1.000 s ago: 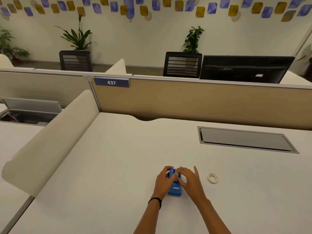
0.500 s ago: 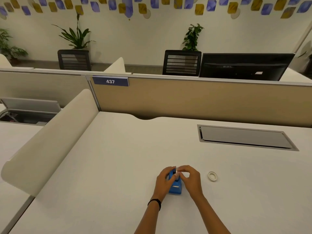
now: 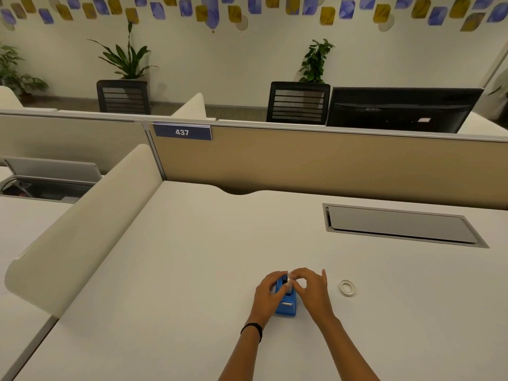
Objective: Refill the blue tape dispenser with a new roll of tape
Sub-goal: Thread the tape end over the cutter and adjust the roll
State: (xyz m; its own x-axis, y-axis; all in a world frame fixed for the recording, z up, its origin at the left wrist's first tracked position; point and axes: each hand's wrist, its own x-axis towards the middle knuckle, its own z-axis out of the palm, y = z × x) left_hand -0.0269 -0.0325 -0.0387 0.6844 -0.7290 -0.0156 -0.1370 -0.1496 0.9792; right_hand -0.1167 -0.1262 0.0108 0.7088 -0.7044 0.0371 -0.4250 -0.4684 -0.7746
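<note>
The blue tape dispenser [image 3: 286,305] stands on the white desk [image 3: 192,270] near its front edge. My left hand [image 3: 268,294] wraps the dispenser's left side and holds it. My right hand [image 3: 309,290] has its fingertips pinched on a small whitish roll of tape [image 3: 289,280] at the top of the dispenser, in or just above its cradle; I cannot tell which. A second white tape ring [image 3: 347,287] lies flat on the desk, a short way right of my right hand, untouched.
A grey cable hatch [image 3: 398,225] is set into the desk at the back right. A tan partition [image 3: 330,166] with a "437" label closes the far edge. A curved cream divider [image 3: 82,229] runs along the left side.
My right hand's fingers went from spread over the dispenser to pinched on the small roll at its top. My left hand stays on the dispenser's side.
</note>
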